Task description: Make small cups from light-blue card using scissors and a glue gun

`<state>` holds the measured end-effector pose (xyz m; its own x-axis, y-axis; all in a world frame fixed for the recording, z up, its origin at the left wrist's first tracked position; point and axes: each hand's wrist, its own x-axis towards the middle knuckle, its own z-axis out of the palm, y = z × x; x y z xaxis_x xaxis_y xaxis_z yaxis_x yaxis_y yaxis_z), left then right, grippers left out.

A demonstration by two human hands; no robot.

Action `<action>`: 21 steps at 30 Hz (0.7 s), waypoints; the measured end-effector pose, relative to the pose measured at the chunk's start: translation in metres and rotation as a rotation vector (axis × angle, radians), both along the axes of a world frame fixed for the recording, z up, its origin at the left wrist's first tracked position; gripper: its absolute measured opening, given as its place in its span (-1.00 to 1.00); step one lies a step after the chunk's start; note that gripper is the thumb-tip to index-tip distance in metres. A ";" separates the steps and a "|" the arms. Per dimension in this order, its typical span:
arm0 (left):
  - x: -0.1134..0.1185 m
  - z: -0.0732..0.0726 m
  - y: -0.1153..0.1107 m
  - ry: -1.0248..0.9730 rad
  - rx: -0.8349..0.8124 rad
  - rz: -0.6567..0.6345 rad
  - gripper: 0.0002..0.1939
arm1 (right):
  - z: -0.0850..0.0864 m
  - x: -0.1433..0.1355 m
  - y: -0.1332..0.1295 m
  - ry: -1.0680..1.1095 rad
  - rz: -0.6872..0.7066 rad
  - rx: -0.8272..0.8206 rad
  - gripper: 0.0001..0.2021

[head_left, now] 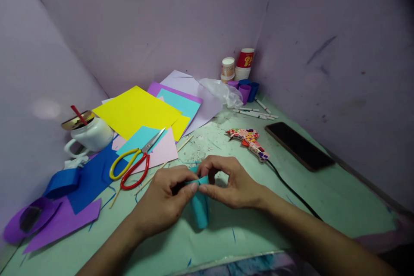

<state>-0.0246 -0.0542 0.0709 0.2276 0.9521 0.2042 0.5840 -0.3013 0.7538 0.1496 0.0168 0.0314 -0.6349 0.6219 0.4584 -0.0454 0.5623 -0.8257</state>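
Between both hands is a rolled piece of turquoise craft paper (pixel 200 210), its lower end pointing toward me. My left hand (pixel 173 192) pinches its upper rim between thumb and fingers. From the other side, my right hand (pixel 231 183) grips the same rim, thumb tip close to the left thumb. The fingers hide part of the roll's top. Left of the hands lie scissors (pixel 136 161) with one yellow and one red handle, partly over turquoise and pink paper. Beyond my right hand rests a flower-patterned glue gun (pixel 248 140) with a black cord.
Yellow sheets (pixel 139 112) lie over other coloured paper at the back. A white mug (pixel 93 136) stands left, near blue paper (pixel 93 177) and purple paper (pixel 66 224). A phone (pixel 299 145) lies right. Paper cups (pixel 245 62), a plastic bag (pixel 223 91) and pens (pixel 254 114) sit in the back corner.
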 end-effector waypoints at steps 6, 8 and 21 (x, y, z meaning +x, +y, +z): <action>0.006 0.000 -0.003 0.003 0.172 -0.060 -0.86 | 0.005 0.001 -0.005 0.079 0.002 0.076 -0.91; 0.007 0.000 -0.004 -0.002 0.212 -0.080 -0.85 | 0.005 0.001 -0.006 0.097 0.002 0.092 -0.89; 0.003 -0.002 -0.003 -0.104 0.137 0.054 -0.88 | 0.003 0.001 -0.008 0.132 -0.027 -0.028 -0.71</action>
<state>-0.0211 -0.0570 0.0691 0.1477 0.9239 0.3531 0.5231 -0.3759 0.7649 0.1504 0.0087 0.0344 -0.5532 0.6514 0.5192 -0.1402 0.5416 -0.8288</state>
